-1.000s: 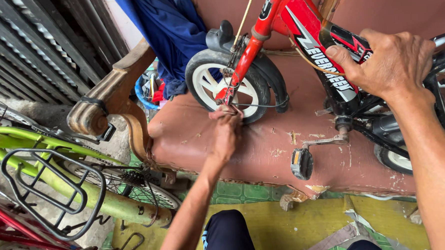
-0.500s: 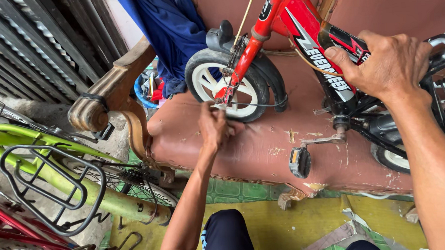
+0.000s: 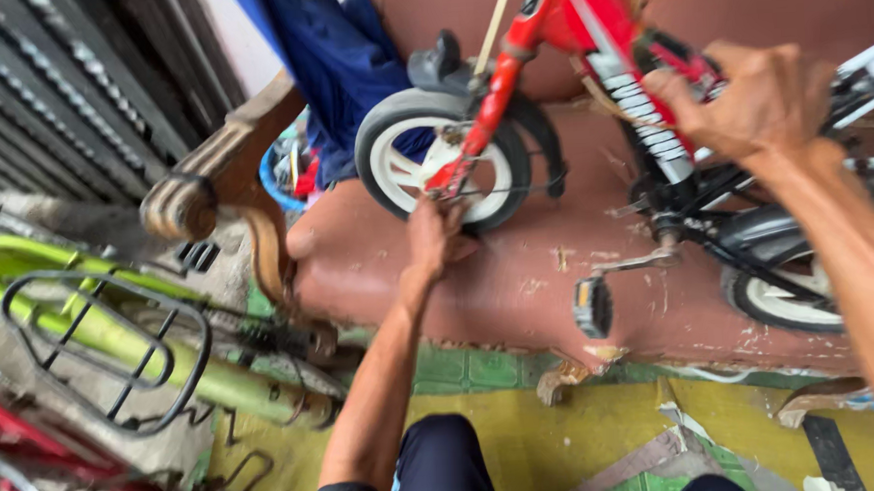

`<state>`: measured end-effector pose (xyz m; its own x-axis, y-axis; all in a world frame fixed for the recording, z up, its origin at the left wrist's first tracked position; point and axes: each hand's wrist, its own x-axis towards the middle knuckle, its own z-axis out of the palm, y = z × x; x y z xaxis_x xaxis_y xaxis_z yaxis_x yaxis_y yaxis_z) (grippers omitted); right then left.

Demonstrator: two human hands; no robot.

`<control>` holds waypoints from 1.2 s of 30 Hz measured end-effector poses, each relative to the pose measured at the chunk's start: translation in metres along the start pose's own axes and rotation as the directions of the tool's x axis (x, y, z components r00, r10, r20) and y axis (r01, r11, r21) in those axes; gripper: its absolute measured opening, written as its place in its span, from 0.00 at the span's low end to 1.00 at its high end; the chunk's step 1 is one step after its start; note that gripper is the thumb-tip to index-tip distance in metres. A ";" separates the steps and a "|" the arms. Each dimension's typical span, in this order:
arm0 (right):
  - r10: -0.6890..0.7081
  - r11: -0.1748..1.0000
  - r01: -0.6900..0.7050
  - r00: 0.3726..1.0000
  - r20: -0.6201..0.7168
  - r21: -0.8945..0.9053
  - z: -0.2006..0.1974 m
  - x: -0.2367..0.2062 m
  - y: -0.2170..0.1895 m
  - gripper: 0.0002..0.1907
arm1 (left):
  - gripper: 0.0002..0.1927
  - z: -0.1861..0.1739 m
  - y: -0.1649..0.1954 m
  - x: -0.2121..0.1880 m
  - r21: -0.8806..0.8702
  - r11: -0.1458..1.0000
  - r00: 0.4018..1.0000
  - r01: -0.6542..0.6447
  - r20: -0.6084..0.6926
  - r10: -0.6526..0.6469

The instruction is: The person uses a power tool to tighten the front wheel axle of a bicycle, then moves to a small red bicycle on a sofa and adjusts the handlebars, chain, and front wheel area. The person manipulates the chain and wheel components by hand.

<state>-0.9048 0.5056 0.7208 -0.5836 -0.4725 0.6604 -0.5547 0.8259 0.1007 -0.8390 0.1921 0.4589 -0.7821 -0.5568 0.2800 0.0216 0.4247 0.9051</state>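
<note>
a small red bicycle is laid across the worn reddish-brown seat of a sofa, its frame running from about 10 o'clock at the front wheel down to 4 o'clock at the rear wheel. the long axis is thus slanted across the view, front end to the left, rear end to the right.

the left hand is seen directly below the front wheel, at the wheel's 6 o'clock, fingers curled and pressed against the lower rim and the fork end near the axle. whether something small is pinched there cannot be told; the picture is blurred at that spot. the right hand is closed over the red frame tube at about 2 o'clock from the left hand, knuckles up, the bicycle being steadied by that grip.

of the two, the left hand is the nearer to the wheel hub, which lies just above it at 12 o'clock; the right hand is well apart from it along the frame. a pedal hangs over the seat's front edge, between the two arms. a green bicycle frame with a black wire rack lies off at 8 o'clock, beside the carved wooden armrest.
</note>
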 end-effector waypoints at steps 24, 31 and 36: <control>-0.065 0.997 0.062 0.996 -0.058 -0.047 -0.005 -0.012 -0.009 0.32 | 0.14 -0.036 -0.011 0.009 -0.461 0.721 0.726 -0.517 -0.682 0.085; -0.108 0.991 0.097 0.987 -0.120 -0.097 -0.011 -0.014 -0.014 0.31 | 0.14 -0.049 -0.017 0.007 0.359 0.767 0.644 -0.532 -0.416 0.642; -0.082 0.997 0.081 0.993 -0.086 -0.018 -0.012 -0.015 -0.017 0.30 | 0.14 -0.046 -0.003 0.006 0.168 0.850 0.687 -0.499 -0.522 0.506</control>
<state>-0.8790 0.5023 0.7179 -0.4833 -0.5103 0.7113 -0.5892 0.7906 0.1669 -0.8150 0.1545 0.4725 -0.2013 -0.5398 0.8174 0.3040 0.7588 0.5760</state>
